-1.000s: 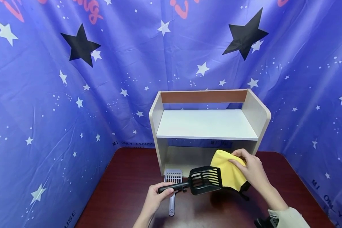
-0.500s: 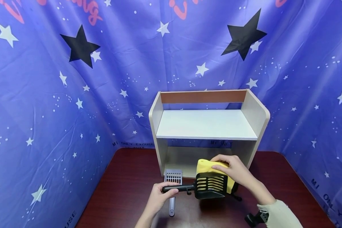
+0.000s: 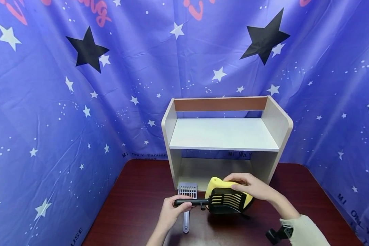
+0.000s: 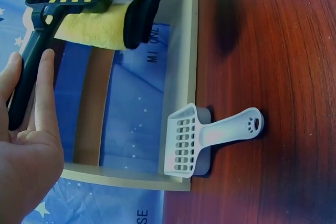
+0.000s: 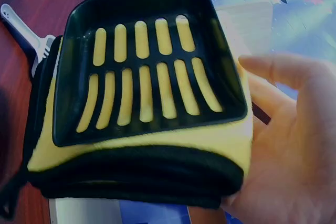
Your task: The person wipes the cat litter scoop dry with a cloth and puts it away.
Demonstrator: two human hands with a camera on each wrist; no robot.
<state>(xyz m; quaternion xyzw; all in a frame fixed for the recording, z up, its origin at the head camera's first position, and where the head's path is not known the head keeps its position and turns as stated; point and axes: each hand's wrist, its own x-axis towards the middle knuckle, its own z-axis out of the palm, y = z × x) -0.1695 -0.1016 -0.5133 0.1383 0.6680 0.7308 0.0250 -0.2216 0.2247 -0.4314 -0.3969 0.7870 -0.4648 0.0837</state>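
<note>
The left hand grips a black litter scoop by its handle; right of that grip, the right hand holds a yellow cloth behind its slots — room beneath, shelf beyond.

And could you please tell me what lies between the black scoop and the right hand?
The yellow cloth lies between the black scoop and the right hand; the right wrist view shows this clearly.
</note>
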